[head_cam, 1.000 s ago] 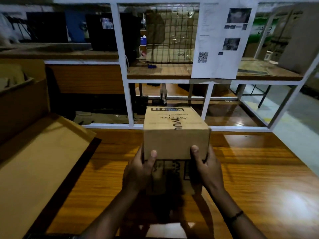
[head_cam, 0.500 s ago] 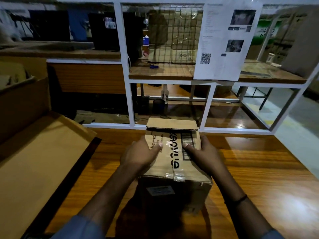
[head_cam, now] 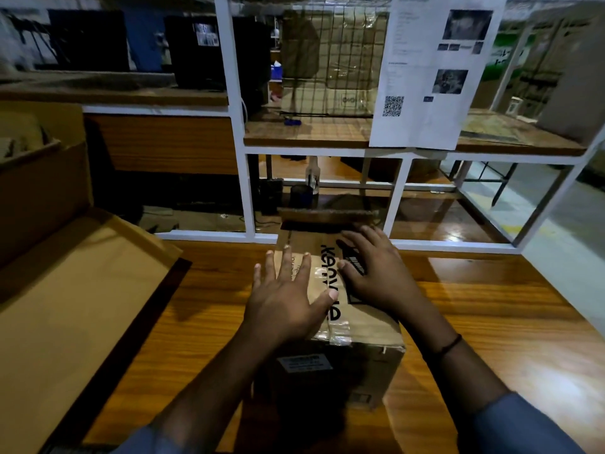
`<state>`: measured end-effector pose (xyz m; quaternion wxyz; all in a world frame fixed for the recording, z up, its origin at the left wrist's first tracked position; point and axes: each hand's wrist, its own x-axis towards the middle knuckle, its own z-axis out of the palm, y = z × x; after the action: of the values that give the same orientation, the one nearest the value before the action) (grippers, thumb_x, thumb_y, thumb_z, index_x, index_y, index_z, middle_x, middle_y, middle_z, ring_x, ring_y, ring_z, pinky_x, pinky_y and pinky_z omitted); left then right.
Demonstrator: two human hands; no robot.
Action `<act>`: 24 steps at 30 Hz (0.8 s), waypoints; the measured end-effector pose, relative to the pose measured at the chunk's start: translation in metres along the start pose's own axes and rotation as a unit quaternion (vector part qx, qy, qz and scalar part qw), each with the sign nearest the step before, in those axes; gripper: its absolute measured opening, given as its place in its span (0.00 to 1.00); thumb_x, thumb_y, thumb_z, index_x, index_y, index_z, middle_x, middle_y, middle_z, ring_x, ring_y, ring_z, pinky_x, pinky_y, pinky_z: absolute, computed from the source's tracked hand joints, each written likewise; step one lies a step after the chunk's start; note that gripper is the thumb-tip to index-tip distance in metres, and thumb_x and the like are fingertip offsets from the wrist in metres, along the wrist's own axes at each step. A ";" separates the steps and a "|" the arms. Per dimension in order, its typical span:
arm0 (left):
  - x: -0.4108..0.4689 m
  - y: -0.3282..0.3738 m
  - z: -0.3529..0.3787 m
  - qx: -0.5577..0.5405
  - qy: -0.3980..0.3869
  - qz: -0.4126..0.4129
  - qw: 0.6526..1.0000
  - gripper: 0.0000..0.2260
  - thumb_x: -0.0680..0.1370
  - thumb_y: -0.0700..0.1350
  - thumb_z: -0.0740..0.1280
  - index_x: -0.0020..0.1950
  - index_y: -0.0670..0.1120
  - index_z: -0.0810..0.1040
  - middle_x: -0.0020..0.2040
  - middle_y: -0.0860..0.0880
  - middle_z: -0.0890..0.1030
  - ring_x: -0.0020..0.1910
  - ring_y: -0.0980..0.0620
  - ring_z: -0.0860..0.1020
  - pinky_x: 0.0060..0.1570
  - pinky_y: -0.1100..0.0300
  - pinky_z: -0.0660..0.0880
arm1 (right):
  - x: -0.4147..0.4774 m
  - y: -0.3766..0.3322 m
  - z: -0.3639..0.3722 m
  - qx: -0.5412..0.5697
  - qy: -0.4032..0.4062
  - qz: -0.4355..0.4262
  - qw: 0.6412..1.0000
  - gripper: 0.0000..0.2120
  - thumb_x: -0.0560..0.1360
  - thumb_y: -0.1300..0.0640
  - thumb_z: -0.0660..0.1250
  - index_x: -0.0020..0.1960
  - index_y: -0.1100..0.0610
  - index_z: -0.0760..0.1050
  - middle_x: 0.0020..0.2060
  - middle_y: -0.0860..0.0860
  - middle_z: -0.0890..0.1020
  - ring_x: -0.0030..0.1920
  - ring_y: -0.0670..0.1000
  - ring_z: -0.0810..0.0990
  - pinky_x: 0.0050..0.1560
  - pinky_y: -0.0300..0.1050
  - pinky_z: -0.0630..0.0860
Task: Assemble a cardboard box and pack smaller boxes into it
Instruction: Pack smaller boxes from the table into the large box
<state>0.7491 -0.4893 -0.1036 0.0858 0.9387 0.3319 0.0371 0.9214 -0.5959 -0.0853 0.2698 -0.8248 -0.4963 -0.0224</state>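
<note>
A glossy wooden table point(head_cam: 491, 322) stands before a white-framed glass partition point(head_cam: 248, 191) bearing a paper notice point(head_cam: 425, 77). Flat cardboard point(head_cam: 65, 290) lies at the left. A cardboard box point(head_cam: 357, 326) sits mid-table. The left hand point(head_cam: 284, 299) and right hand point(head_cam: 376, 270) rest flat on its top, fingers spread.

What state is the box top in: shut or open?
Partly shut: the left hand and right hand press flaps flat on the box; its far flap stands raised.
</note>
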 end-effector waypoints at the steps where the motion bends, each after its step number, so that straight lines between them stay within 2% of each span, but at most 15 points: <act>1: 0.000 0.000 0.000 -0.002 0.000 0.000 1.000 0.40 0.78 0.75 0.44 0.85 0.58 0.41 0.84 0.47 0.34 0.82 0.42 0.34 0.80 0.42 0.38 | 0.010 0.002 0.002 -0.011 -0.010 0.001 1.000 0.30 0.81 0.42 0.66 0.80 0.45 0.63 0.82 0.48 0.59 0.83 0.54 0.52 0.80 0.62 0.56; 5: 0.000 0.000 -0.001 -0.003 -0.004 -0.001 1.000 0.40 0.78 0.76 0.44 0.85 0.58 0.41 0.84 0.47 0.35 0.82 0.41 0.34 0.80 0.41 0.39 | 0.042 0.013 0.010 -0.054 -0.077 0.024 0.995 0.35 0.81 0.35 0.61 0.83 0.47 0.57 0.84 0.48 0.52 0.84 0.56 0.46 0.81 0.64 0.53; 8: -0.001 0.001 0.000 -0.011 -0.002 -0.003 1.000 0.40 0.78 0.76 0.45 0.85 0.58 0.42 0.84 0.47 0.35 0.82 0.42 0.35 0.80 0.42 0.39 | 0.056 0.017 0.014 -0.066 -0.094 0.031 0.993 0.36 0.80 0.33 0.60 0.83 0.48 0.58 0.84 0.50 0.56 0.83 0.57 0.48 0.80 0.65 0.53; 12: 0.000 0.003 0.001 -0.016 0.001 -0.007 1.000 0.40 0.78 0.76 0.46 0.85 0.58 0.43 0.84 0.47 0.36 0.83 0.41 0.35 0.80 0.42 0.40 | 0.063 0.021 0.017 -0.079 -0.091 0.042 0.992 0.36 0.79 0.30 0.60 0.81 0.48 0.60 0.81 0.52 0.62 0.81 0.59 0.56 0.76 0.67 0.61; 17: 0.000 0.003 0.001 -0.039 0.014 0.001 0.999 0.40 0.78 0.75 0.48 0.85 0.58 0.45 0.85 0.49 0.39 0.83 0.43 0.37 0.80 0.43 0.42 | 0.071 0.027 0.015 -0.062 -0.120 0.076 0.988 0.39 0.73 0.25 0.57 0.77 0.45 0.64 0.77 0.54 0.66 0.76 0.62 0.61 0.73 0.68 0.63; 21: 0.011 -0.007 -0.007 -0.072 -0.004 0.009 0.997 0.36 0.80 0.71 0.54 0.84 0.61 0.48 0.85 0.53 0.41 0.83 0.45 0.39 0.80 0.44 0.44 | 0.074 0.026 0.016 -0.078 -0.112 0.085 0.987 0.36 0.75 0.26 0.57 0.73 0.47 0.68 0.75 0.55 0.67 0.75 0.64 0.62 0.72 0.68 0.65; 24: 0.022 -0.021 -0.016 -0.131 0.003 0.038 0.991 0.30 0.81 0.65 0.61 0.82 0.63 0.57 0.85 0.57 0.50 0.84 0.47 0.45 0.79 0.42 0.51 | 0.061 0.019 0.017 -0.131 -0.051 0.015 0.990 0.30 0.78 0.32 0.58 0.73 0.48 0.70 0.75 0.55 0.68 0.76 0.61 0.61 0.75 0.66 0.59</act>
<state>0.7512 -0.4572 -0.0911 0.2051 0.9313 0.2884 0.0863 0.9640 -0.5459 -0.0893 0.1342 -0.8604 -0.4899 -0.0406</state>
